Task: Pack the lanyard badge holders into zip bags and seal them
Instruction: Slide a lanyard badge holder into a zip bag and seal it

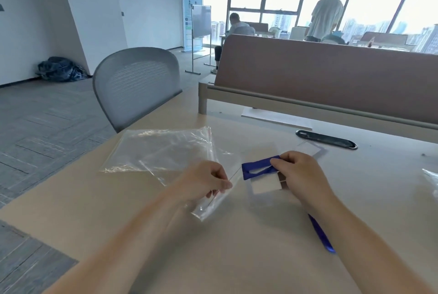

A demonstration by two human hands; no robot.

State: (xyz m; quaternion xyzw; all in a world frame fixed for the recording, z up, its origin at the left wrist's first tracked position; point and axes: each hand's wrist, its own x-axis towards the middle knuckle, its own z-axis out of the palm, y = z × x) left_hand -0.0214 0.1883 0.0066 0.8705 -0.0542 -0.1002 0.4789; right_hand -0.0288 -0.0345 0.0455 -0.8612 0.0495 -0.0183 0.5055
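Badge holder (263, 187) first: on my head-camera feed it is a clear sleeve with a pale card inside, sitting right of centre over the desk (166, 246). I cannot tell whether it touches the surface. Its blue lanyard (257, 167) is folded into a bundle along the holder's far edge. My right hand (299, 172) has fingers and thumb clamped on that bundle, so holder and strap sit in one grasp. A loose tail of the lanyard runs out under my right forearm and lies on the desk close to me.

My left hand (208, 182) is just beside the holder, on its left. Thumb and fingertips pinch the mouth edge of a small clear zip bag (211, 206), which slants from the desk up toward the holder. The holder is outside the bag, with a narrow gap between them.

A larger zip bag (161, 151) lies flat on the desk beyond my left hand, with a thin red strip at its right end. Past my right hand a second clear sleeve (310, 149) with a white card lies flat, near a black oval cable slot (326, 139). A sheet of paper (277, 118) rests below the brown divider (331, 68). More clear plastic (430, 178) shows at the right edge of the feed. A grey mesh chair (137, 85) stands at the desk's left side. Far off by the windows, one person (237, 25) sits and another (326, 16) stands.
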